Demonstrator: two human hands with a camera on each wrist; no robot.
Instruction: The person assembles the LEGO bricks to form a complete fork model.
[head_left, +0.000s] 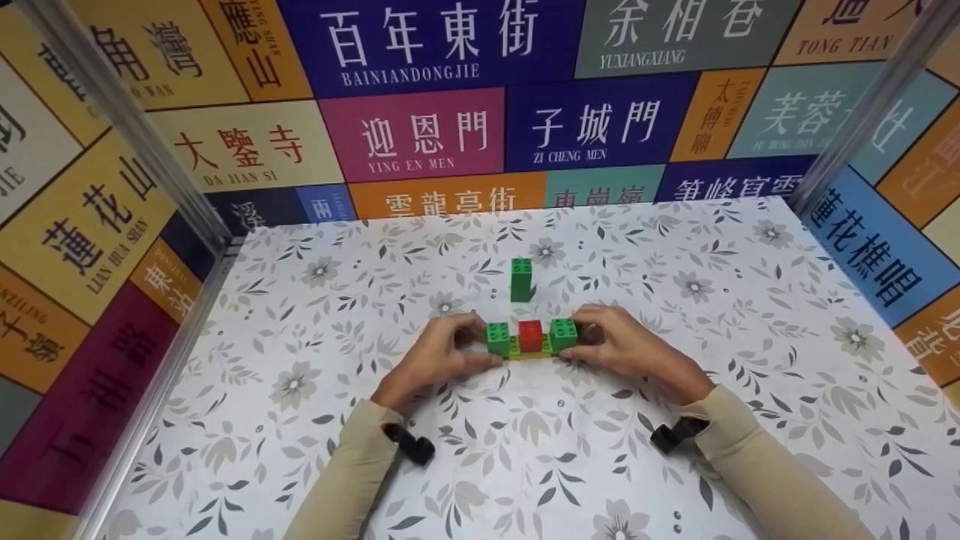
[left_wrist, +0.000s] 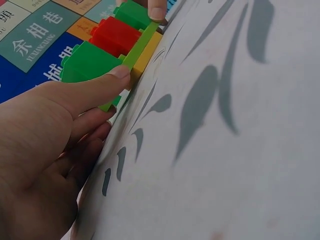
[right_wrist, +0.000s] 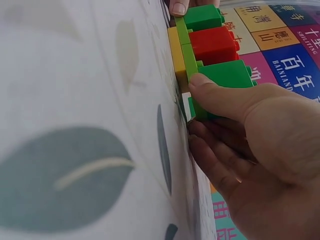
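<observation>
Brick assembly [head_left: 530,339], green-red-green over lime.
My left hand [head_left: 442,351] and right hand [head_left: 624,343], fingers pinching its opposite ends; green stack [head_left: 520,280] behind.

Reaches forward with left forearm [head_left: 345,480] and right forearm [head_left: 780,472], angling both inward. Holds left hand [head_left: 431,356] and right hand [head_left: 626,345] turned toward each other, near but apart, almost level. Extends left thumb [left_wrist: 102,87] and right thumb [right_wrist: 217,97] on the near side. Bends left fingers [left_wrist: 87,127] and right fingers [right_wrist: 215,155] around the far side, partly hidden. Pinches with both hands.
</observation>
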